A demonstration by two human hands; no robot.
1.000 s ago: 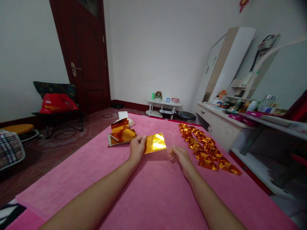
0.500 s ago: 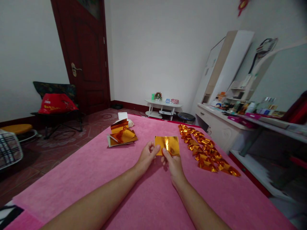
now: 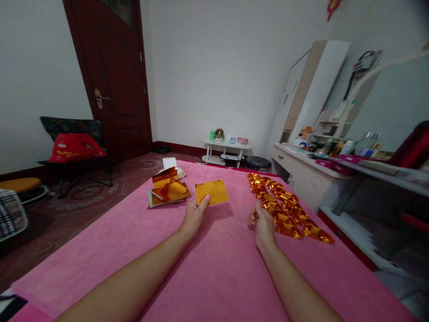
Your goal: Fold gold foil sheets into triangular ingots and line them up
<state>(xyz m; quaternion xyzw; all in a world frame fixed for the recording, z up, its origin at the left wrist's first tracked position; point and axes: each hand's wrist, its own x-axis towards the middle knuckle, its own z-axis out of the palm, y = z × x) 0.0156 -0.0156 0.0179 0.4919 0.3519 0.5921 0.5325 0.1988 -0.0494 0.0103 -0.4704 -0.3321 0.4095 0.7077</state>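
Observation:
Between the thumb and fingers of my left hand (image 3: 195, 216) is a flat square gold foil sheet (image 3: 216, 192), held by its lower left part above the pink cloth (image 3: 217, 259). My right hand (image 3: 262, 223) is apart from the sheet, its fingers curled closed; whether anything is inside them is hidden. Just right of that hand lie rows of folded gold foil pieces (image 3: 284, 205). A loose pile of gold foil sheets (image 3: 170, 190) rests on the cloth at the left, beyond my left hand.
A white box (image 3: 169, 163) sits behind the foil pile. A cluttered dressing table (image 3: 301, 163) stands at the right. At the left, a red bag (image 3: 77, 147) rests on a chair. A low white table (image 3: 226, 143) is by the back wall.
My right hand has let go of the gold sheet and moved right, toward the folded pieces. My left hand has shifted left with the sheet, now tilted. The view has shifted slightly.

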